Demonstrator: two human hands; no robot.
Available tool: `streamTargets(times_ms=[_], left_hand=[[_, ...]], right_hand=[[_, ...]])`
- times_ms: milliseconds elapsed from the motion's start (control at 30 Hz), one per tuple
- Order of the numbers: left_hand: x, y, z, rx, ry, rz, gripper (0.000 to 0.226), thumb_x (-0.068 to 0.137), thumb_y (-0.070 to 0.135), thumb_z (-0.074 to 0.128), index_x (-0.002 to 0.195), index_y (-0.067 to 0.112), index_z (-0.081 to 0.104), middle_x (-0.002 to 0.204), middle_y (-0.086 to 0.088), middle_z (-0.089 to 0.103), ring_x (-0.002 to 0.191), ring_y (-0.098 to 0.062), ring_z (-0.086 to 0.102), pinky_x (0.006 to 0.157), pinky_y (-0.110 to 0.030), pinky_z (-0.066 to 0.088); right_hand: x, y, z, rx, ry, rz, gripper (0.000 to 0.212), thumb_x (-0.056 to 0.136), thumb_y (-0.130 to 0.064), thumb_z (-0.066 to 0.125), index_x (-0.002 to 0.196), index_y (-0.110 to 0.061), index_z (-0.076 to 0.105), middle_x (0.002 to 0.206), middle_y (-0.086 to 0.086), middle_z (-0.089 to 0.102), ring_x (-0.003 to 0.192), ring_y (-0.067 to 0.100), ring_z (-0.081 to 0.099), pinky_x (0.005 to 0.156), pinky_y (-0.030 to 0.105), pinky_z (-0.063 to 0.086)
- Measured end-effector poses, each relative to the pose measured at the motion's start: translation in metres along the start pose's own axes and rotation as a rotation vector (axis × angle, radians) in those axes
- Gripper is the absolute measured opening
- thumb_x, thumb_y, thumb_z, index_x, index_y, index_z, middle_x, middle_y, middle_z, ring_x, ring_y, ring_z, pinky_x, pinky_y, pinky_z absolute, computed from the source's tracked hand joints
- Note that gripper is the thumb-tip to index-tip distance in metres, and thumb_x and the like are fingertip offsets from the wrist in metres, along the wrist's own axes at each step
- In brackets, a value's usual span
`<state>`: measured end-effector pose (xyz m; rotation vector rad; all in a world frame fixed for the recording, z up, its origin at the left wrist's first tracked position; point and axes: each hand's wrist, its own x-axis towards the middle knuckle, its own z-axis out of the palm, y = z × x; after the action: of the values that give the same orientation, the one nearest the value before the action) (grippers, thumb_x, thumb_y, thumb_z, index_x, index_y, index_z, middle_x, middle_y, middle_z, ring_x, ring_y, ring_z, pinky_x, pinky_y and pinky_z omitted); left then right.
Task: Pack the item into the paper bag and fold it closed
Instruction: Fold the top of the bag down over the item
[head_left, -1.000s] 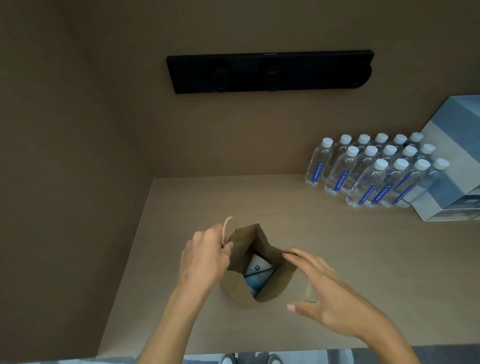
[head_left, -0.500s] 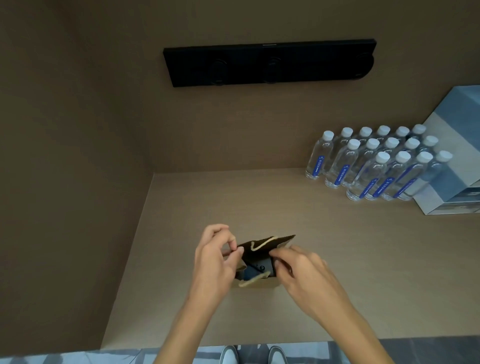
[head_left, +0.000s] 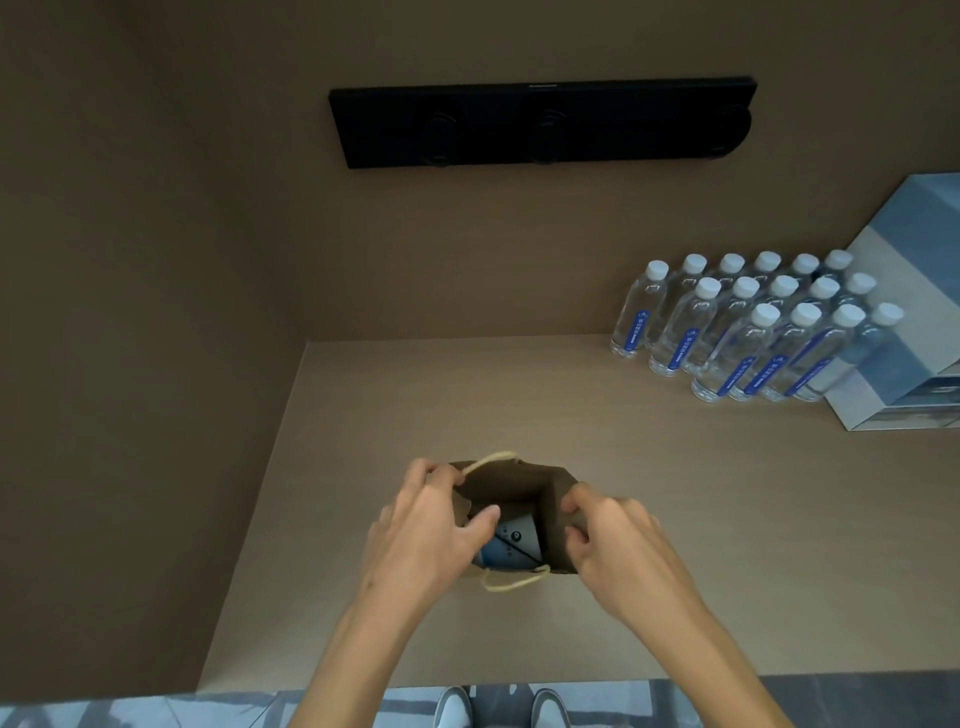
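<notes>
A small brown paper bag (head_left: 511, 486) with pale rope handles stands upright on the beige counter (head_left: 675, 545), its mouth spread into a square. Inside it lies a white and blue item (head_left: 511, 543), partly hidden by my left thumb. My left hand (head_left: 426, 525) pinches the bag's left rim, fingers outside and thumb inside. My right hand (head_left: 610, 535) grips the bag's right rim. One rope handle arches over the far rim, and the other hangs over the near side.
Several clear water bottles (head_left: 748, 332) with white caps and blue labels stand at the back right. Stacked blue and white boxes (head_left: 904, 332) sit beside them. A black bar (head_left: 540, 124) is mounted on the back wall. A brown wall (head_left: 130, 364) closes the left side.
The bag's mouth, pressed nearly flat half a second ago, is now pulled open into a square. Both hands have shifted outward to the left and right rims.
</notes>
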<state>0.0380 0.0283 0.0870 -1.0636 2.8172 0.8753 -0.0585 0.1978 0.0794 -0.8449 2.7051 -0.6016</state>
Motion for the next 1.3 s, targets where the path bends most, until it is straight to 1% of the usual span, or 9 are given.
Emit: streamTargets(times_ms=[100,267,433,567,733,967,1067,1200,1300], left_hand=[[-0.005,-0.002,-0.002,-0.057,0.019,-0.051,0.035,0.085,0.029,0.059,0.119,0.033,0.049,0.123,0.007,0.049,0.099,-0.027,0.058,0.081,-0.038,0.047],[-0.012,-0.011,-0.004,-0.112,-0.015,-0.018,0.063,0.079,0.000,0.048,0.130,0.036,0.043,0.136,0.004,0.049,0.118,-0.028,0.050,0.094,-0.037,0.041],[-0.020,-0.004,-0.002,-0.053,-0.066,-0.048,0.072,0.078,0.006,0.055,0.125,0.054,0.030,0.126,0.009,0.049,0.108,-0.030,0.055,0.086,-0.043,0.048],[-0.020,-0.002,0.000,-0.039,0.027,-0.059,0.069,0.076,0.004,0.058,0.120,0.051,0.035,0.110,0.005,0.050,0.094,-0.030,0.058,0.075,-0.043,0.051],[-0.015,0.001,0.006,-0.107,0.145,-0.066,0.053,0.080,0.008,0.064,0.122,0.040,0.051,0.120,-0.001,0.060,0.106,-0.032,0.059,0.083,-0.042,0.050],[-0.018,-0.003,0.004,-0.162,0.114,-0.032,0.070,0.073,-0.008,0.049,0.122,0.041,0.059,0.111,-0.002,0.072,0.106,-0.031,0.063,0.087,-0.040,0.055],[-0.021,-0.004,0.005,-0.136,0.051,0.001,0.072,0.074,-0.006,0.050,0.129,0.041,0.054,0.120,0.002,0.067,0.111,-0.027,0.060,0.090,-0.038,0.052],[-0.029,-0.008,0.010,-0.147,-0.028,0.026,0.074,0.078,0.001,0.052,0.135,0.046,0.039,0.116,0.011,0.052,0.101,-0.019,0.050,0.080,-0.030,0.043],[-0.035,-0.006,0.013,-0.182,-0.079,0.022,0.078,0.081,0.004,0.052,0.140,0.047,0.027,0.109,0.015,0.038,0.091,-0.010,0.040,0.078,-0.027,0.038]], right_hand=[[-0.002,0.002,0.000,-0.021,0.019,0.013,0.023,0.083,-0.022,0.045,0.103,-0.032,0.051,0.082,0.003,0.061,0.078,0.031,0.061,0.061,0.039,0.055],[-0.005,0.006,0.001,-0.011,0.027,0.040,0.047,0.081,-0.018,0.044,0.124,-0.036,0.048,0.081,0.003,0.055,0.086,0.034,0.061,0.060,0.034,0.048],[-0.005,0.005,-0.003,-0.009,0.042,0.044,0.055,0.082,-0.020,0.045,0.134,-0.038,0.040,0.076,0.001,0.049,0.076,0.031,0.057,0.057,0.030,0.039],[-0.013,0.004,-0.008,0.008,0.026,-0.008,0.058,0.084,-0.023,0.046,0.138,-0.039,0.035,0.070,0.000,0.051,0.069,0.029,0.055,0.054,0.032,0.042],[-0.020,-0.001,-0.007,0.024,0.004,-0.040,0.061,0.087,-0.024,0.051,0.144,-0.038,0.030,0.060,-0.008,0.048,0.057,0.015,0.050,0.051,0.029,0.038],[-0.019,-0.001,-0.011,0.037,0.050,0.078,0.061,0.082,-0.015,0.048,0.140,-0.034,0.041,0.051,-0.008,0.044,0.051,0.013,0.047,0.046,0.028,0.035],[-0.016,0.000,-0.012,0.049,0.042,0.096,0.058,0.085,-0.015,0.050,0.140,-0.032,0.041,0.051,-0.008,0.045,0.047,0.009,0.046,0.042,0.024,0.032],[-0.018,-0.004,-0.015,-0.005,0.068,0.116,0.053,0.085,-0.016,0.058,0.133,-0.033,0.042,0.059,-0.008,0.048,0.057,0.021,0.052,0.050,0.032,0.041],[-0.021,-0.005,-0.012,-0.211,0.180,-0.074,0.053,0.070,0.010,0.063,0.117,-0.014,0.060,0.074,0.000,0.054,0.069,0.026,0.049,0.056,0.036,0.040]])
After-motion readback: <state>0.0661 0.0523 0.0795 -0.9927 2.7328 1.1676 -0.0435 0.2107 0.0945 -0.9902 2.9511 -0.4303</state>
